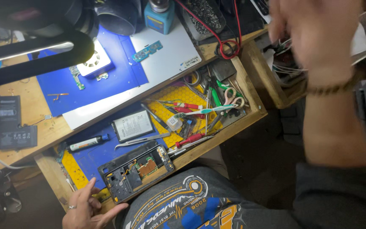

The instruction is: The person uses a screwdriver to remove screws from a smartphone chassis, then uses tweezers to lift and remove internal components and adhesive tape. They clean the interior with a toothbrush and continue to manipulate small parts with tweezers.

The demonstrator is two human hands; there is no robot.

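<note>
My left hand [85,208] rests at the lower left with fingers spread, just below an opened black phone body [136,169] that lies on the front edge of a pulled-out wooden drawer [250,91]. It holds nothing. My right hand [314,34] is raised at the upper right, blurred by motion, a beaded bracelet on its wrist; I cannot tell whether it holds anything. A flat phone battery [133,125], metal tweezers [142,141] and a white tube [87,143] lie on the blue mat inside the drawer.
The drawer's right half holds several screwdrivers, scissors [234,98] and pliers on a yellow mat. On the desk lie a blue work mat [106,80], a small green circuit strip [148,51], a white fan box [95,62], a dark battery [15,123] and red cable [227,48].
</note>
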